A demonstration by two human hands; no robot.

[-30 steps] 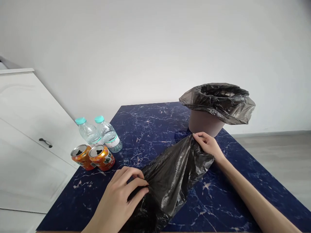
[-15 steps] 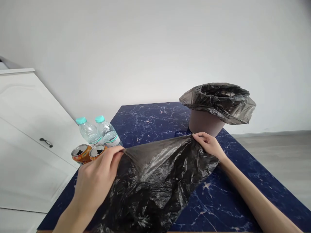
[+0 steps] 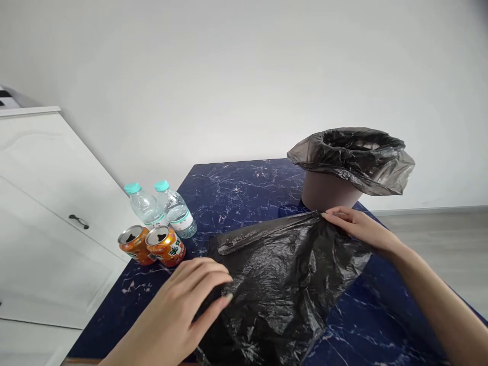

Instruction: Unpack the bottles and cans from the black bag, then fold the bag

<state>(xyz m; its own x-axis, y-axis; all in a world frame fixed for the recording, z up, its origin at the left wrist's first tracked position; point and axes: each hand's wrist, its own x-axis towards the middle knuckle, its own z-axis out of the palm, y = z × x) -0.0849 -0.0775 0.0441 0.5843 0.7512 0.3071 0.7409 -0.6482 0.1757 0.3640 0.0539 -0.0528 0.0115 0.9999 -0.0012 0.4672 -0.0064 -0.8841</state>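
I have the black plastic bag (image 3: 274, 274) spread, rather wrinkled, on the near part of the blue counter (image 3: 236, 190), between my two hands. My right hand (image 3: 360, 227) pinches its far right corner between thumb and fingers, just in front of the bin (image 3: 330, 190). My left hand (image 3: 190, 295) is at the left side of the bag, with thumb and fingers apart; from here I cannot tell whether the fingertips touch the plastic. The bin stands upright at the far right, and a dark liner (image 3: 381, 170) hangs over its rim. At the left I see two opened orange cans (image 3: 168, 248), and just behind them two clear bottles (image 3: 179, 216) with turquoise caps.
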